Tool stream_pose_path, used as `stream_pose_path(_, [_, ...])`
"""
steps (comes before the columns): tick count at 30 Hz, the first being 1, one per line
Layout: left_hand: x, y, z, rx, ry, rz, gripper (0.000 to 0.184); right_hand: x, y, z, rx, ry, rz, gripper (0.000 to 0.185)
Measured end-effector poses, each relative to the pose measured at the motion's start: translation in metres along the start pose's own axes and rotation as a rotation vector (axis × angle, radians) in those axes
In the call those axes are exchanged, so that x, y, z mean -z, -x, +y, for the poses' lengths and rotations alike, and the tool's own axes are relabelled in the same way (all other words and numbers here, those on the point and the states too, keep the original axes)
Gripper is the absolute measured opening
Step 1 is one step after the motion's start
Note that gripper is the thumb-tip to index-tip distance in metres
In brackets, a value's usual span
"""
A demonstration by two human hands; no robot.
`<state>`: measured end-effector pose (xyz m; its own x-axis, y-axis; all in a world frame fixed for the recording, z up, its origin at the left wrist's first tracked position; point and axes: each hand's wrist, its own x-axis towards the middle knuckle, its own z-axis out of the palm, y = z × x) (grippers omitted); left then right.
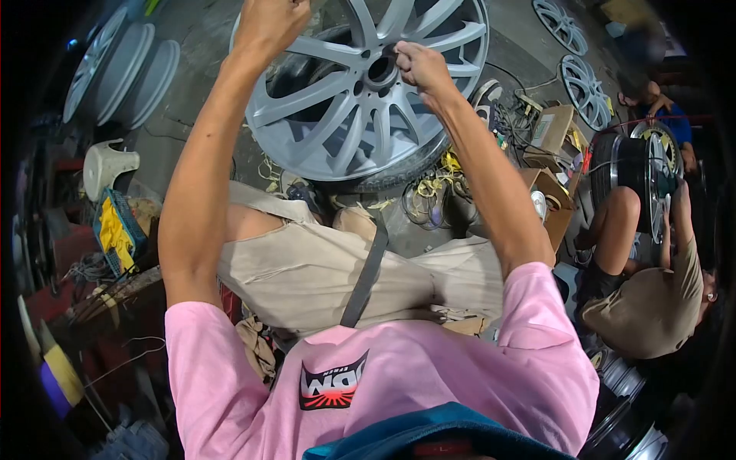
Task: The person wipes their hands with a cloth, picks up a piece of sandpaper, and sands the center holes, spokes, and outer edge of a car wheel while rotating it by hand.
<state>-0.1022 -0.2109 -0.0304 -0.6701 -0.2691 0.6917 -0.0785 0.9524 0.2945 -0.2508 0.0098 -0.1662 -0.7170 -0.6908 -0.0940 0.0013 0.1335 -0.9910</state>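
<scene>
A silver-grey multi-spoke alloy wheel [337, 123] lies face up in front of my knees, on top of a black tyre [383, 181]. My right hand [423, 67] is closed in a pinch over the spokes beside the hub hole. Whatever is between its fingers is too small or hidden to name. At the top edge, my left hand [274, 27] is curled into a fist over the wheel's left side. The frame cuts off part of it, so I cannot make out what it grips, if anything.
Grey rims [146, 73] stand at upper left, near a white stool [109, 167] and a blue basket [115, 234] holding yellow cloth. Cardboard boxes [552, 134] and cables lie right. Beyond, a person [648, 307] handles a dark wheel [613, 165]; another person [675, 123] sits behind.
</scene>
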Motion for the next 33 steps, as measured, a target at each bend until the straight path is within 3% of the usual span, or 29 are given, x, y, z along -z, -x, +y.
stream_pose_path(2, [0.005, 0.001, -0.003, 0.016, 0.009, -0.031, 0.050, 0.006, 0.011, 0.012, -0.123, -0.987, -0.228, 0.031])
stream_pose_path(3, [0.008, 0.002, -0.001, 0.021, 0.003, -0.034, 0.050, 0.000, 0.031, 0.001, -0.086, -1.107, -0.130, 0.030])
stream_pose_path(4, [0.010, 0.001, 0.002, 0.035, 0.019, -0.043, 0.050, -0.006, 0.042, -0.001, -0.091, -1.110, -0.134, 0.030])
stream_pose_path(7, [-0.001, 0.001, -0.006, -0.012, 0.014, -0.028, 0.049, -0.010, 0.056, 0.005, -0.111, -0.861, 0.195, 0.025])
stream_pose_path(10, [0.002, -0.001, -0.004, -0.040, 0.005, -0.004, 0.048, -0.031, 0.040, -0.014, -0.038, -0.621, 0.280, 0.021])
stream_pose_path(12, [0.006, 0.000, 0.000, -0.015, 0.027, -0.023, 0.048, -0.043, 0.021, -0.016, -0.070, -0.628, 0.267, 0.015])
stream_pose_path(14, [0.008, -0.001, 0.001, 0.004, 0.014, -0.042, 0.047, -0.052, 0.007, -0.020, -0.174, -0.961, 0.339, 0.012])
stream_pose_path(15, [0.005, -0.001, -0.004, 0.003, 0.014, -0.043, 0.047, -0.040, 0.003, -0.013, -0.134, -1.166, 0.147, 0.008])
stream_pose_path(16, [0.002, -0.001, -0.009, -0.052, -0.001, 0.000, 0.047, -0.028, 0.002, -0.004, -0.136, -1.165, 0.146, 0.008])
stream_pose_path(18, [0.000, 0.005, -0.011, -0.090, -0.014, 0.031, 0.046, -0.018, 0.023, -0.006, -0.089, -1.543, 0.211, 0.005])
stream_pose_path(20, [0.004, -0.001, -0.004, -0.049, 0.022, -0.022, 0.047, -0.015, 0.031, -0.012, -0.068, -1.581, 0.185, 0.007])
stream_pose_path(22, [0.004, 0.000, 0.001, -0.010, 0.027, -0.047, 0.047, -0.021, 0.033, -0.015, -0.078, -0.931, 0.173, 0.016])
stream_pose_path(26, [0.010, 0.001, 0.004, 0.078, 0.015, -0.064, 0.049, -0.048, 0.011, -0.025, -0.152, -0.697, 0.338, 0.027])
stream_pose_path(28, [0.007, 0.001, -0.005, 0.044, 0.015, -0.049, 0.049, -0.039, 0.012, -0.017, -0.116, -0.634, 0.298, 0.029])
stream_pose_path(31, [-0.006, 0.000, -0.016, -0.060, -0.021, 0.035, 0.048, 0.014, 0.053, -0.026, -0.040, 0.169, -0.178, 0.027])
stream_pose_path(33, [-0.003, 0.003, -0.011, -0.119, -0.067, 0.098, 0.047, 0.042, 0.066, -0.006, 0.056, 0.351, -0.130, 0.026])
